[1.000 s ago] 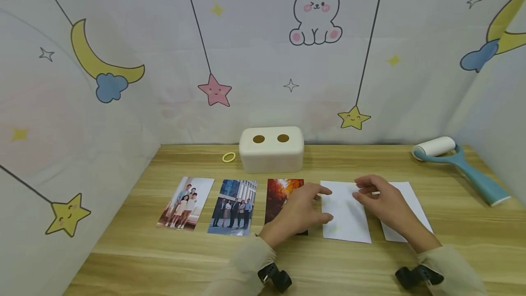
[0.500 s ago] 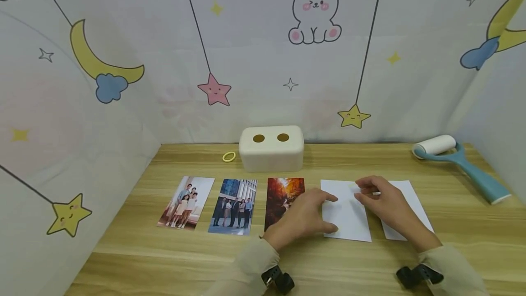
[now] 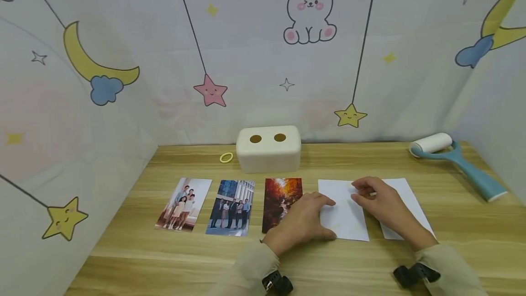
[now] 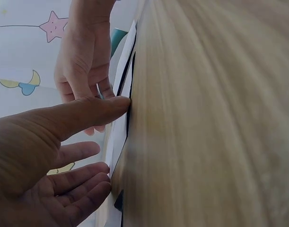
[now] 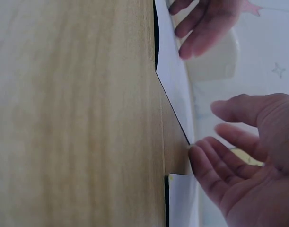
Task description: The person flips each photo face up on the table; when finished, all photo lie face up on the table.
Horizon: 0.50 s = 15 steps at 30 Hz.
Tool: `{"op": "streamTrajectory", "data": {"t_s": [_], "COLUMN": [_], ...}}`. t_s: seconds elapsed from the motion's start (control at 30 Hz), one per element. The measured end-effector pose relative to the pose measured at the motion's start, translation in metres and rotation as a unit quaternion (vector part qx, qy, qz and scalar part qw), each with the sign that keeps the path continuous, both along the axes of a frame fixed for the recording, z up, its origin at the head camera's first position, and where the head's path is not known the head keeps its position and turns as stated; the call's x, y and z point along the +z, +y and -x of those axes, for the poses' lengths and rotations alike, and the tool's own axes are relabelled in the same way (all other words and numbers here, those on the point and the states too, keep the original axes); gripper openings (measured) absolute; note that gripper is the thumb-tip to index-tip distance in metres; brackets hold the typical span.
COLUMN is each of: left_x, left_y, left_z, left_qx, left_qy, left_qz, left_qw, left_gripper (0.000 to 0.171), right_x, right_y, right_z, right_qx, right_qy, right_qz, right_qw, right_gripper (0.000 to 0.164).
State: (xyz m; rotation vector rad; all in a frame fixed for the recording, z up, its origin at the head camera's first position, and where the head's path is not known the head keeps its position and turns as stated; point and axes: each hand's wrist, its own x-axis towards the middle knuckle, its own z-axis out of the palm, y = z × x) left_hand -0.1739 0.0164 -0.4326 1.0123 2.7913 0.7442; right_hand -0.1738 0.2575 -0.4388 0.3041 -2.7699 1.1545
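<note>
A white rectangular card (image 3: 343, 216) lies on the wooden table in the head view. At its left edge rests my left hand (image 3: 302, 218), thumb near the front corner and fingers spread apart along the side. In the left wrist view, that thumb (image 4: 113, 108) touches the card's edge. My right hand (image 3: 380, 200) stays by the card's upper right side, fingers loosely bent; in the right wrist view its fingertips (image 5: 194, 156) are at the card's corner, thumb apart. Partly beneath the right hand lies a second white card (image 3: 408, 199). An autumn forest photo (image 3: 279, 195) is partly covered by the left hand.
Left of the forest photo lie a business group photo (image 3: 231, 209) and a family photo (image 3: 183, 204). Behind stands a cream box (image 3: 269, 154) with two holes, beside a yellow ring (image 3: 226, 157). A blue-handled lint roller (image 3: 464, 163) lies at the back right.
My left hand has shifted slightly toward the front and right, its thumb moving to the white card's near corner. The right hand has barely moved. The head view has swung slightly.
</note>
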Motion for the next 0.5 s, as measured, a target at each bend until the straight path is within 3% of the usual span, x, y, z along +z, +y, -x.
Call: {"op": "streamTrajectory", "data": {"t_s": [0.2,0.5], "left_x": [0.0000,-0.0006], "left_y": [0.0019,0.0011], "left_z": [-0.0009,0.0012], "left_qx": [0.002,-0.001], "left_qy": [0.024,0.024], "left_qz": [0.017,0.009], "left_qw": [0.9996,0.9997], "left_gripper": [0.069,0.064], "right_x": [0.0006,0.0019], "right_y": [-0.0007,-0.0018], "right_z": [0.0000,-0.0002], "right_qx": [0.004,0.004], "right_qy": [-0.004,-0.006], "right_qz": [0.002,-0.007], "right_qw": [1.000,1.000], "right_gripper": [0.031,0.029]}}
